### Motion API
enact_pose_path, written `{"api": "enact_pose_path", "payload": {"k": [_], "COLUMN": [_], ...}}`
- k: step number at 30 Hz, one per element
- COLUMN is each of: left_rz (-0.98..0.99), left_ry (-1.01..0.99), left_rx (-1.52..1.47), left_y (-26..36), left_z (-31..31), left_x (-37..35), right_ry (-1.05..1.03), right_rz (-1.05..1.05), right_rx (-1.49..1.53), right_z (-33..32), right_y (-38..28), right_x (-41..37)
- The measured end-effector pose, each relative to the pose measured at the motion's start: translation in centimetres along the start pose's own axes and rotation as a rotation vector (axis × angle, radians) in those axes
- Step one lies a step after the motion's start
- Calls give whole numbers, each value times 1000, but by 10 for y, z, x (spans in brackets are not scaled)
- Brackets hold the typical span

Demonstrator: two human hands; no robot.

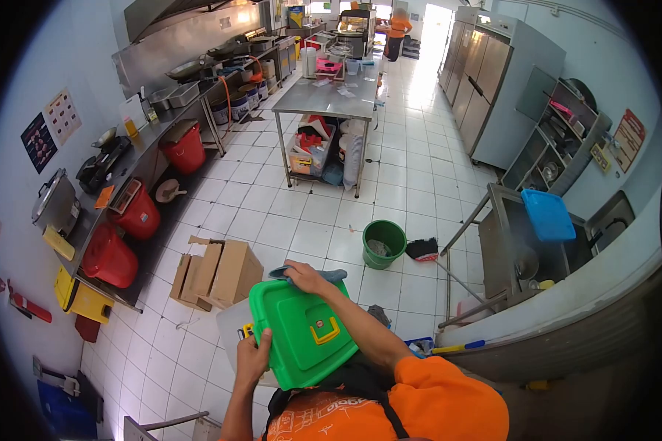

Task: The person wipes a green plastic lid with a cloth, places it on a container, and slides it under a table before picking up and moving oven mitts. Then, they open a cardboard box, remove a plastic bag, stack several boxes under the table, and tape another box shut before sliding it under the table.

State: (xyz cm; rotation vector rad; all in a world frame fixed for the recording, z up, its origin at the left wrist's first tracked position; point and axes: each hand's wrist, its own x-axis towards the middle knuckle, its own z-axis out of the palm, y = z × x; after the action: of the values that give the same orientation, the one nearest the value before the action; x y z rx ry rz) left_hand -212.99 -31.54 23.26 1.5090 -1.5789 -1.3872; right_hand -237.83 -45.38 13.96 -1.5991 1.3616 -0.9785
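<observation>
A green plastic lid [294, 331] with a yellow handle [326, 331] is tilted up in front of my orange shirt. My left hand [253, 357] grips its left edge, thumb on top and fingers hidden behind. At the lid's far edge, my right hand [307, 278] is closed on a grey-blue cloth [334, 275], which spreads out on both sides of the fingers. Under the lid, part of a pale flat surface [232, 331] shows, with a small yellow-and-black item on it.
Cardboard boxes [232, 272] stand on the floor ahead to the left. Ahead right are a green bucket [384, 244] and a mop [422, 250]. A steel table [324, 99] stands mid-room, red bins [110, 257] line the left counter, and a sink unit [504, 242] is right. Another person [399, 29] stands far back.
</observation>
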Motion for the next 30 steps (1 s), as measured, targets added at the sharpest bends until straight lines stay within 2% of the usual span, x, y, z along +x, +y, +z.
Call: {"api": "enact_pose_path", "payload": {"k": [1,3,4,6,8,9,10,11,13,15,16,17,19,20,22,23,25,27,29,30], "left_rz": [3,118,20,-39,-63,10,114,114,-53,-302,-417,-352,-303,-300,57,56,151,87,98,66], "left_ry": [-4,-8,-27,-79,113,232,87,91,-244,-701,-747,-652,-664,-671,-544,-546,-373,-313,-303,-287], "left_rx": [-9,380,490,749,612,395,314,309,176,-35,51,91,-131,-130,-49,-49,-108,-173,-118,-150], "left_y": [-1,2,9,31,46,47,25,19,16,8,9,-39,10,13,8,6,3,3,-20,-12], "left_z": [-6,-20,-28,-51,-72,-76,-88,-82,-67,-36,-32,-30,-29,-30,-27,-22,-2,-4,-9,-10], "left_x": [1,2,3,9,41,64,102,126,161,176,180,212,164,153,140,133,107,108,115,107], "right_ry": [1,-37,-10,-17,-38,-38,-53,-69,-84,-39,-20,-3,22,26,38,47,31,92,383,505], "right_rz": [2,68,73,93,128,123,85,49,44,18,2,53,107,158,209,215,234,190,-360,-465], "right_rx": [-10,-128,-186,-252,-337,-341,-363,-385,-400,-374,-396,-388,-369,-372,-381,-377,-368,-303,-558,-429], "right_z": [0,2,5,9,11,14,18,21,27,29,22,19,15,9,-6,-9,-8,-2,25,34], "right_y": [-5,-15,-18,-28,-41,-43,-44,-46,-56,-52,-50,-47,-39,-31,-20,-16,-10,-2,31,12], "right_x": [-1,-3,-4,-7,-11,-11,-11,-11,-16,-19,-19,-21,-23,-26,-27,-28,-33,-32,-38,-48]}}
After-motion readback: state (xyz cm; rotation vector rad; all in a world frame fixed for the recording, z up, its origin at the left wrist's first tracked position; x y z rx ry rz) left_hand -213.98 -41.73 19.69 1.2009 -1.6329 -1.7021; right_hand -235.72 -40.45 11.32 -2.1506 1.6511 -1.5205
